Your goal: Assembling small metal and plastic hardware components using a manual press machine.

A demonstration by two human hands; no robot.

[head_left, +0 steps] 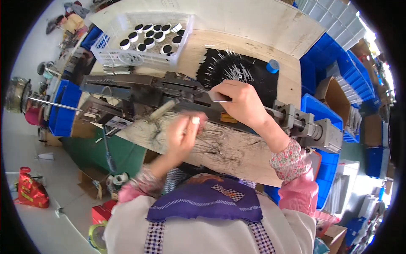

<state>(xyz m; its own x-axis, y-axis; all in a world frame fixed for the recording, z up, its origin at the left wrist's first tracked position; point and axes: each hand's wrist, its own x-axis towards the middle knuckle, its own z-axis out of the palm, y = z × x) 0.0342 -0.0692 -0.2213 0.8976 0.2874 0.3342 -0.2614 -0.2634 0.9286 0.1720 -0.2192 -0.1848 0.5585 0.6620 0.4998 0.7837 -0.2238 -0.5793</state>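
A long dark metal bench machine (144,91) lies across the wooden worktable in front of me. My right hand (241,101) is over its middle, thumb and fingers closed on a small flat, shiny metal piece (218,97). Close to the machine's near side is my left hand (182,133), its fingers curled but smeared by motion, so its hold cannot be made out. Beside that hand a pale round lever handle (163,110) slants off the machine. Behind my right hand, many thin metal pins (232,70) are spread on a black cloth (264,82).
A white plastic crate (139,59) with several black-topped white jars stands at the back left. A blue round cap (272,66) sits on the cloth. Thin dark wires (215,146) litter the table's near part. Blue bins (325,59) line the right. Another person (72,23) is far left.
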